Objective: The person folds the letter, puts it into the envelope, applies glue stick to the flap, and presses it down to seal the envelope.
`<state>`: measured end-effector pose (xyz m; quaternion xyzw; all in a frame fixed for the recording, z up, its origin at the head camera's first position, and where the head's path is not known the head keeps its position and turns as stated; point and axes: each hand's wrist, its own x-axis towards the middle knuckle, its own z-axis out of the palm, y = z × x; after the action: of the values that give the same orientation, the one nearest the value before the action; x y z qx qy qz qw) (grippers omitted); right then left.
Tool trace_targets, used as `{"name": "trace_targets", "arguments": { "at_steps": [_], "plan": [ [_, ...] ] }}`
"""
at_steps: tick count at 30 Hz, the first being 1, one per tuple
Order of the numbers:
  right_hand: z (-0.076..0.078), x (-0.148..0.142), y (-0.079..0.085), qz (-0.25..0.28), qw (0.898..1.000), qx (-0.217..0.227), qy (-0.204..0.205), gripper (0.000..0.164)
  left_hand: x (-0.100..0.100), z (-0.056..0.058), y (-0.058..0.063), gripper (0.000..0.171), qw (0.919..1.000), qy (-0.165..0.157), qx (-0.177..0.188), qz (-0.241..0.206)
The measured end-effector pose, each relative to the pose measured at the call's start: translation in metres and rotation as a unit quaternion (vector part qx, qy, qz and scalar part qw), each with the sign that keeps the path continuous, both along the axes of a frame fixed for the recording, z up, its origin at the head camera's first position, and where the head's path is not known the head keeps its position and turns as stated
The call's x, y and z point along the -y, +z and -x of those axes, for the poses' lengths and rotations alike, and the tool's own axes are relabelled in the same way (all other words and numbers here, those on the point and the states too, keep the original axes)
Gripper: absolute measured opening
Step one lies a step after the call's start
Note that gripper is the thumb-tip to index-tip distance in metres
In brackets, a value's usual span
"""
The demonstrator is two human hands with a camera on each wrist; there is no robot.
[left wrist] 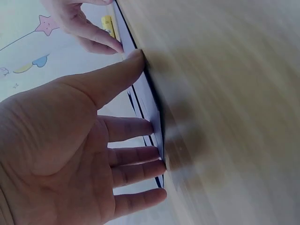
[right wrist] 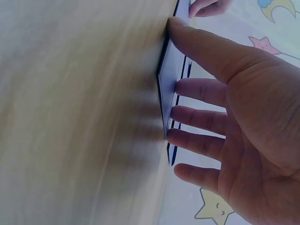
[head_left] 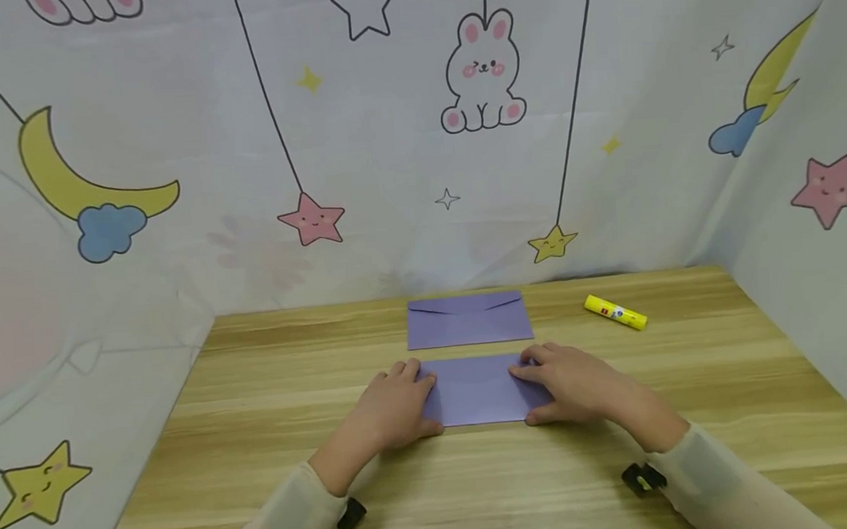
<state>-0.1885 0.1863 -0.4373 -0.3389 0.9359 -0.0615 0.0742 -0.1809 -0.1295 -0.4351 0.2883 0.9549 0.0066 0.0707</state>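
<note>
A purple envelope (head_left: 473, 390) lies lengthwise on the table with a plain side up. The left hand (head_left: 395, 406) touches its left end, thumb at the near edge and the other fingers toward the far corner. In the left wrist view the fingers of this hand (left wrist: 89, 136) are fairly straight and spread, their tips along the envelope. The right hand (head_left: 569, 381) rests on the right end, thumb near the front edge. Its straight, spread fingers show in the right wrist view, by the envelope (right wrist: 169, 79). A second purple envelope (head_left: 470, 326), its flap side up, lies just behind.
A yellow glue stick (head_left: 615, 312) lies at the back right of the wooden table (head_left: 272, 384). A white curtain (head_left: 389, 154) printed with moons, stars and a rabbit hangs behind and along the sides.
</note>
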Motion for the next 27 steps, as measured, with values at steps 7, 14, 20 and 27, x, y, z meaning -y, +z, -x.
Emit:
{"name": "trace_targets", "arguments": {
  "at_steps": [7, 14, 20, 27],
  "plan": [
    [0.002, -0.005, -0.001, 0.014, 1.0, 0.004, -0.011, 0.074, 0.008, 0.007, -0.004, 0.079, 0.9998, 0.001, 0.008, -0.016],
    [0.01, -0.003, 0.002, 0.01, 1.0, 0.006, -0.022, 0.072, 0.009, 0.016, -0.005, 0.078, 0.999, 0.003, 0.009, -0.043],
    [0.015, -0.001, 0.002, 0.001, 1.0, 0.011, -0.029, 0.073, 0.009, 0.019, -0.005, 0.079, 0.9986, 0.005, 0.008, -0.052],
    [0.017, 0.0, 0.002, -0.001, 1.0, 0.007, -0.03, 0.073, 0.01, 0.021, -0.008, 0.081, 0.9982, 0.005, 0.01, -0.059]
  ]
}}
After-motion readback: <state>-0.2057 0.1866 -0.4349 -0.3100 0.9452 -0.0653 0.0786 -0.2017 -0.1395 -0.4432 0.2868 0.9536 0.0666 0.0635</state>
